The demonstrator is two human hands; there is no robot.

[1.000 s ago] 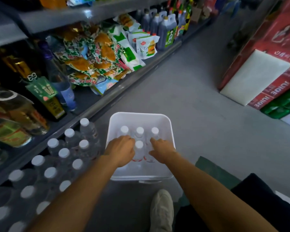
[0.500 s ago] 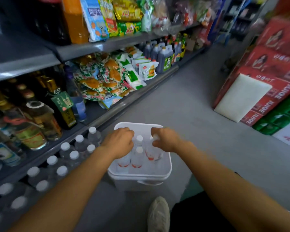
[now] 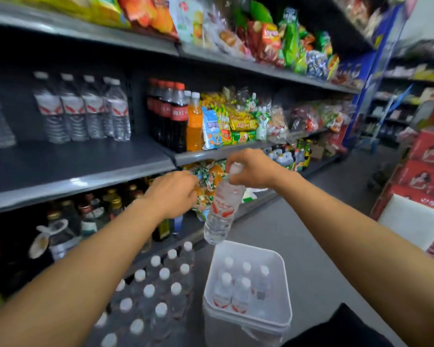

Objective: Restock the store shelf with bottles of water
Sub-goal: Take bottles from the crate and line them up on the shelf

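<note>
Hands reach up in front of the store shelves. The right hand (image 3: 252, 169) pinches a water bottle (image 3: 222, 206) by its white cap, fingers curled round the top. The bottle hangs tilted, its bottom end over the white bin (image 3: 283, 306) on the floor. More water bottles (image 3: 238, 284) stand upright inside the bin. The left hand (image 3: 172, 194) is near the edge of the gray shelf (image 3: 85, 166), just left of the held bottle and not touching it. Its fingers are curled in, but I cannot tell if they hold anything. A row of water bottles (image 3: 85, 111) stands at the back of that shelf. Cola bottles (image 3: 172, 113) stand to their right. A pack of water bottles (image 3: 158, 296) sits on the floor beside the bin.
</note>
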